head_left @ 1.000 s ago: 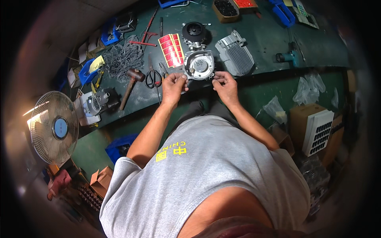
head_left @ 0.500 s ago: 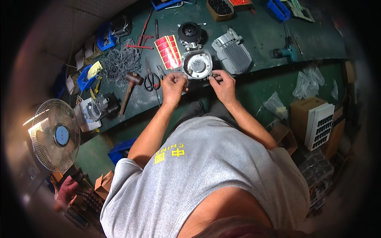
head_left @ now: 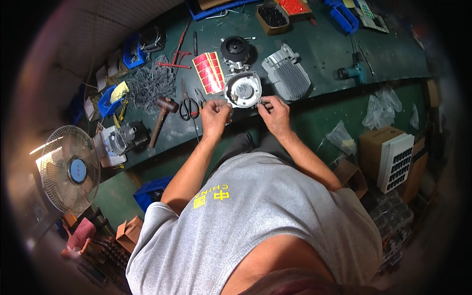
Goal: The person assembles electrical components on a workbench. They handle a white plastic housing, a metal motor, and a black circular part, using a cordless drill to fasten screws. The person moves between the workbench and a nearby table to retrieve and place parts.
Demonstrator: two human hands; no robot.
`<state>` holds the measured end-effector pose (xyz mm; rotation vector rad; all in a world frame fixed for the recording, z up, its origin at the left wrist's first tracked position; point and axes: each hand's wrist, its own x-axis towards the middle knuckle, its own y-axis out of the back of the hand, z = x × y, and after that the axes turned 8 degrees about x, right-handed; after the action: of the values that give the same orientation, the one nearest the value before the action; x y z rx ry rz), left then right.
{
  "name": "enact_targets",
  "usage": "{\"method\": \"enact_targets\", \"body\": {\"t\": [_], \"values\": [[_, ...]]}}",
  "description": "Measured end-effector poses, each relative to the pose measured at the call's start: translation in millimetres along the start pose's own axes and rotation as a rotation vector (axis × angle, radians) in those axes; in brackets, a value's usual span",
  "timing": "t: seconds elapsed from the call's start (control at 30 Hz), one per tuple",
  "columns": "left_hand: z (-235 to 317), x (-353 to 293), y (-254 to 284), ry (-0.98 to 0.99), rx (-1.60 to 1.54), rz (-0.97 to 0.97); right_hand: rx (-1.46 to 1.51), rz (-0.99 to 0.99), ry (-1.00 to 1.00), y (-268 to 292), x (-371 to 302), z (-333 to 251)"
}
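A round, silvery metal housing (head_left: 252, 102) lies at the near edge of the green workbench, its open face up. My left hand (head_left: 214, 119) is closed, with thumb and fingers pinched at the housing's lower left corner. Opposite it, my right hand (head_left: 276, 115) pinches the lower right corner between thumb and forefinger. Anything small between the fingertips is hidden. Just behind the housing stands a motor unit with a black round fan wheel (head_left: 235, 47). To the right lies a finned grey metal casing (head_left: 287, 73); red label sheets (head_left: 208, 72) lie to the left.
Left on the bench are scissors (head_left: 188, 109), a mallet (head_left: 167, 104), a heap of dark cords (head_left: 150, 81) and blue bins (head_left: 109, 101). A teal power driver (head_left: 351, 73) lies far right. A fan (head_left: 71, 167) stands at left; a carton (head_left: 378, 147) stands below the bench.
The whole scene sits slightly lower in the picture. Both hands stay at the housing's corners, with only a small shift of the fingers.
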<state>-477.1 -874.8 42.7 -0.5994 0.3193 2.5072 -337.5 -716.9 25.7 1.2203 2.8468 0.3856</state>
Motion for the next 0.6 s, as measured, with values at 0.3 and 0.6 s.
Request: {"method": "enact_targets", "body": {"t": [0.3, 0.6], "values": [[1, 16, 18, 0.038, 0.042, -0.042, 0.003, -0.005, 0.028, 0, 3, 2], [32, 182, 16, 0.044, 0.265, -0.021, -0.002, 0.003, 0.010, -2, 4, 0]]}}
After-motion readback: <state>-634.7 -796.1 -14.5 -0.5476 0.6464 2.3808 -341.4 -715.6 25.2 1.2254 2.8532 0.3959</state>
